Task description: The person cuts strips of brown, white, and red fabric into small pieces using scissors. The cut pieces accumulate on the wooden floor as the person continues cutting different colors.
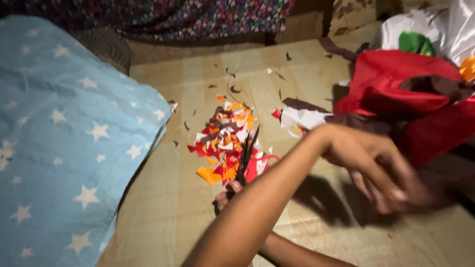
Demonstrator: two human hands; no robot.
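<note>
My left arm crosses the view from the bottom middle toward the right. My left hand (381, 173) is blurred, its fingers curled downward just in front of crumpled red paper (391, 89); I see nothing clearly in it. Under that forearm my right hand (225, 195) is mostly hidden, and it grips dark scissors (246, 155) whose blades point away from me. The blades lie over a heap of small paper scraps (227, 141) in red, orange, white and brown on a pale wood-pattern surface (163, 207).
A light blue cushion with white stars (64, 143) fills the left side. White, green and orange sheets (425, 34) lie behind the red paper at the upper right. A white and brown paper piece (304, 117) lies beside the heap. Patterned fabric (198, 17) runs along the back.
</note>
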